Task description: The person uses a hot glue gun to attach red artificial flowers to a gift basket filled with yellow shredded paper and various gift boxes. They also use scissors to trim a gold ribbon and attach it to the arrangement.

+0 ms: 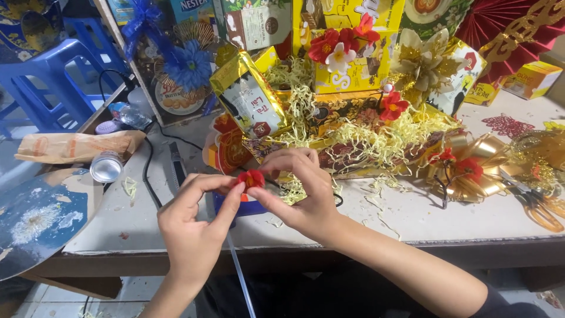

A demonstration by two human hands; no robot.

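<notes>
While both hands pinch the small red flower (253, 178) above the table edge (412, 221), left hand (194, 229) should steady it, right hand (300, 194) working petals gently, before the gift basket (365, 141).

Bare bench (412, 218) lies open right of the hands; the gift basket (353, 141) blocks behind, a can (106, 167) stands left.
</notes>
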